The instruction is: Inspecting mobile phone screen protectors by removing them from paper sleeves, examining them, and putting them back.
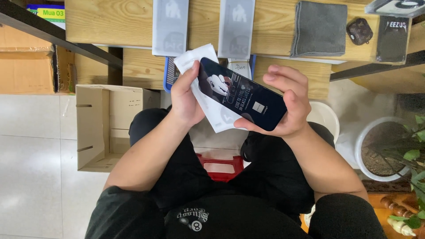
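I see the right hand (290, 104) fingers curled round a dark glossy rectangular phone (242, 94); left hand (186, 99) fingers pinch its white paper sleeve (208, 108) at the wooden bench (110, 22).

A single view, from a camera worn on the person's head, looks steeply down over the chest and lap. It sits close above both hands, which fill the middle of the frame. The far edge of the wooden table (110, 22) runs across the top, the tiled floor (35, 168) lies at the left, and a potted plant (385, 150) stands at the right.
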